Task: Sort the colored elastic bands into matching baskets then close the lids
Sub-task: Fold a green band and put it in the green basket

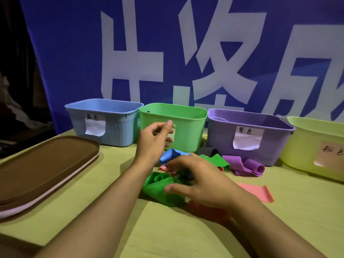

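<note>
Before the row of open baskets (pixel 173 112), the right hand (pixel 202 181) spreads its fingers over the heaped elastic bands (pixel 162 189) to pick one, while the left hand (pixel 155 140) hovers, loosely curled and apparently empty.

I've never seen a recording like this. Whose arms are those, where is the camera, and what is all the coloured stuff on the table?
There is no machine here: a person wears a camera on the head, so you look down along their own arms. The left hand is raised in front of the green basket, fingers loosely curled; I cannot see anything in it. The right hand reaches into a pile of elastic bands, its fingers over a green band. Blue, purple and pink bands lie nearby on the yellow-green cloth. Behind stand a blue basket, a purple basket and a yellow-green basket, all open. The brown lids lie stacked on the left.
</note>
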A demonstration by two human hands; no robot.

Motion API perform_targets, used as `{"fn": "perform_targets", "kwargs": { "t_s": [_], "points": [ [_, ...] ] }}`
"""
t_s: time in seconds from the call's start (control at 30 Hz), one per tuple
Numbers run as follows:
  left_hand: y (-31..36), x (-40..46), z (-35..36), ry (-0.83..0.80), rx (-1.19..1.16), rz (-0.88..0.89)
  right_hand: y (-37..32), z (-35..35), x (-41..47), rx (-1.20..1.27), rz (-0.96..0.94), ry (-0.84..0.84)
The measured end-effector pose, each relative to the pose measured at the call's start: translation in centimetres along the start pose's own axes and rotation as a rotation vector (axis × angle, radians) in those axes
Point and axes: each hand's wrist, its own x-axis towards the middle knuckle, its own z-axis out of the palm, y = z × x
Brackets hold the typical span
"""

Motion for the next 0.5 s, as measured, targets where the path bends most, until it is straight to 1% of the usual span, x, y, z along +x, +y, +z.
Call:
{"fn": "perform_targets", "kwargs": {
  "t_s": [0.03,0.1,0.2,0.3,0.4,0.43,0.5],
  "points": [
    [0.0,-0.1,-0.1,-0.024,-0.027,-0.025,0.1,0.3,0.2,-0.049,-0.014,-0.010],
    [0.2,-0.4,-0.3,-0.100,-0.072,-0.052,0.3,0.6,0.4,-0.099,-0.055,0.021],
    [0.9,-0.9,-0.4,-0.251,-0.114,-0.044,0.4,0.4,0.3,0.025,-0.008,0.098],
    [1.6,-1.4,-0.6,-0.404,-0.225,-0.115,0.3,-0.3,0.1,0.346,0.108,0.251],
    [2.2,-2.3,-0.6,-0.530,-0.299,-0.274,-0.1,-1.7,0.1,0.727,0.239,0.474],
    [2.3,-2.6,-0.6,-0.579,-0.334,-0.334,-0.1,-2.2,0.1,0.822,0.294,0.530],
    [2.4,-3.0,-0.5,-0.655,-0.406,-0.392,0.0,-3.1,0.1,0.983,0.395,0.605]
  ]
}}
